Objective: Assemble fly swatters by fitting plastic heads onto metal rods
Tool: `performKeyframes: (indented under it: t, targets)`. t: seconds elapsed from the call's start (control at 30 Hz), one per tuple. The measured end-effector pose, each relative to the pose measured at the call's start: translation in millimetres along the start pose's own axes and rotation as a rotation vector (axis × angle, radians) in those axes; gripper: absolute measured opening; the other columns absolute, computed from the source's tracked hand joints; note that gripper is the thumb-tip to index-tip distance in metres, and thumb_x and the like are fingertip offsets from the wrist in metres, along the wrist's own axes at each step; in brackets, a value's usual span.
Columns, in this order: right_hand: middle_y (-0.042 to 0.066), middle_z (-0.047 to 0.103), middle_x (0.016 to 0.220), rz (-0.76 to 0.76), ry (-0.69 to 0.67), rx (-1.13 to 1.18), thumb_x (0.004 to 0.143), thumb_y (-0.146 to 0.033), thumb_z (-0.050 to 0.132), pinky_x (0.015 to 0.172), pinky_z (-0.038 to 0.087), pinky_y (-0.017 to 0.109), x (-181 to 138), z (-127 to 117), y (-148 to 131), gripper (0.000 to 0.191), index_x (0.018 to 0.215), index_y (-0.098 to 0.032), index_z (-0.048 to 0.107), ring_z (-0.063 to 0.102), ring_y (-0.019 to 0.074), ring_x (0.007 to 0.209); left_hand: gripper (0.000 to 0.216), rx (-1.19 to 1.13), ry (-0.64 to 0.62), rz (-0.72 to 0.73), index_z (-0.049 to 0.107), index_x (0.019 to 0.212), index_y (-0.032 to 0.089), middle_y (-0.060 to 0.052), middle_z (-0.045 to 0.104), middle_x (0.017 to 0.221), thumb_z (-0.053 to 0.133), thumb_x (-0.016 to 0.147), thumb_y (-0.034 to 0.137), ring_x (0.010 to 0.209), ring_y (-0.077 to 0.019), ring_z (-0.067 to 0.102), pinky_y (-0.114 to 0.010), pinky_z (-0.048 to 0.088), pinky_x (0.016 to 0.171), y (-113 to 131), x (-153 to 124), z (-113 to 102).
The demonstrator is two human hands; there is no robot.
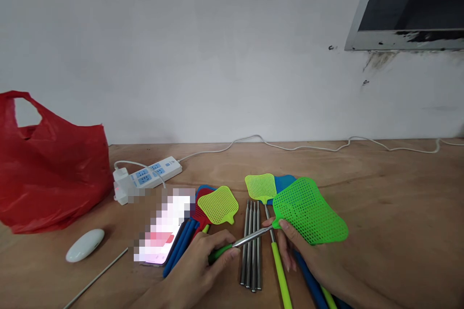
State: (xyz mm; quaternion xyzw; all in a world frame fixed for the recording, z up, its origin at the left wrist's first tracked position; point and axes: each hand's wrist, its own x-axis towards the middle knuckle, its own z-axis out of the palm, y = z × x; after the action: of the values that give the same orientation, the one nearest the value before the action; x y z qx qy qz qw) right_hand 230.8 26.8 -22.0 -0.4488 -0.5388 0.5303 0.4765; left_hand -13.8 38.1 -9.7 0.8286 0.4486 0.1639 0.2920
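Observation:
A fly swatter with a bright green mesh head [308, 210] is held up in both hands over the table. My left hand [203, 260] is closed around its dark green grip, where the metal rod begins. At the base of the mesh head, my right hand [299, 244] pinches the neck of the same swatter between thumb and fingers. Beneath the rod lie several bare metal rods [251, 251] side by side. A yellow-green swatter [261, 187] rests behind them, overlapping a blue swatter [284, 183]. Left of the rods, another yellow-green swatter [219, 204] covers part of a red one [201, 205].
A phone with a lit, blurred screen [165, 231] lies left of the swatters. A white power strip [155, 174] with a plugged-in adapter stands behind it. A red plastic bag [54, 169] and a white oval object [85, 245] are at the left. A cable [304, 147] runs along the wall.

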Motion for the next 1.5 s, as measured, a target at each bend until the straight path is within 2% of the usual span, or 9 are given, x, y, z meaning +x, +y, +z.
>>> performKeyframes:
  t: [0.3,0.4,0.6,0.9,1.07,1.17,1.3,1.4,1.5]
  targets:
    - [0.0,0.066,0.064,-0.019,-0.045,0.054,0.086,-0.057,0.064,0.042,0.04,0.023,4,-4,-6,0.036,0.091,-0.023,0.074,0.048,0.0104,0.043,0.034,-0.044,0.015,0.058,0.065,0.098,0.024,0.001,0.069,0.086,0.041,0.101,0.048,0.075,-0.0177,0.059,-0.027,0.041,0.069,4,-2,-3]
    - [0.001,0.067,0.073,0.001,-0.004,0.157,0.082,-0.053,0.07,0.043,0.04,0.022,7,-9,-9,0.032,0.09,-0.022,0.073,0.049,0.0101,0.049,0.031,-0.048,0.047,0.062,0.064,0.106,0.024,0.0,0.068,0.085,0.045,0.1,0.048,0.076,-0.018,0.059,-0.027,0.041,0.067,6,-3,-5]
    - [-0.001,0.062,0.064,0.025,0.23,0.37,0.067,-0.055,0.083,0.038,0.038,0.02,18,-15,-19,0.04,0.082,-0.019,0.074,0.044,0.0086,0.047,0.035,-0.012,-0.021,0.022,0.065,0.095,0.022,0.002,0.065,0.07,0.042,0.101,0.048,0.066,-0.016,0.056,-0.026,0.039,0.063,6,-1,-12]
    - [0.004,0.066,0.071,0.047,0.114,0.294,0.07,-0.055,0.081,0.037,0.04,0.02,16,-7,-1,0.039,0.082,-0.018,0.075,0.052,0.0115,0.052,0.036,-0.039,-0.065,0.06,0.061,0.084,0.021,0.004,0.064,0.062,0.042,0.102,0.047,0.057,-0.0139,0.053,-0.025,0.036,0.057,9,-1,-8]
    - [-0.004,0.051,0.052,-0.001,0.237,0.235,0.073,-0.063,0.074,0.034,0.032,0.021,16,-16,-4,0.045,0.071,-0.019,0.065,0.039,0.0086,0.04,0.042,-0.01,0.012,0.132,0.061,0.084,0.021,0.002,0.059,0.065,0.034,0.105,0.045,0.059,-0.0141,0.05,-0.025,0.034,0.058,6,-1,-14]
    - [-0.008,0.037,0.051,-0.038,0.31,0.078,0.076,-0.064,0.07,0.037,0.025,0.022,21,-27,-5,0.049,0.062,-0.021,0.053,0.029,0.0078,0.041,0.042,0.034,0.059,0.09,0.056,0.076,0.021,0.003,0.054,0.063,0.036,0.104,0.044,0.059,-0.0144,0.049,-0.025,0.032,0.056,2,0,-14]
    - [-0.006,0.029,0.055,-0.22,0.325,-0.352,0.086,-0.059,0.06,0.049,0.025,0.026,29,-38,-1,0.051,0.056,-0.022,0.043,0.031,0.0112,0.052,0.039,0.08,0.065,0.087,0.054,0.074,0.021,0.004,0.048,0.059,0.036,0.103,0.04,0.055,-0.0136,0.046,-0.026,0.029,0.053,-3,1,-10]
    - [-0.005,0.032,0.051,-0.27,0.334,-0.666,0.092,-0.051,0.052,0.052,0.021,0.028,32,-44,4,0.051,0.053,-0.022,0.038,0.033,0.0128,0.05,0.035,0.15,0.121,0.079,0.057,0.077,0.021,0.003,0.051,0.059,0.038,0.102,0.037,0.054,-0.0146,0.049,-0.026,0.028,0.054,-6,2,-8]
    - [-0.002,0.045,0.049,-0.241,0.335,-1.065,0.093,-0.043,0.05,0.052,0.018,0.029,32,-49,8,0.045,0.053,-0.023,0.042,0.042,0.0158,0.048,0.03,0.196,0.229,0.009,0.061,0.085,0.021,0.002,0.058,0.062,0.039,0.1,0.035,0.055,-0.0157,0.053,-0.027,0.03,0.054,-8,3,-11]
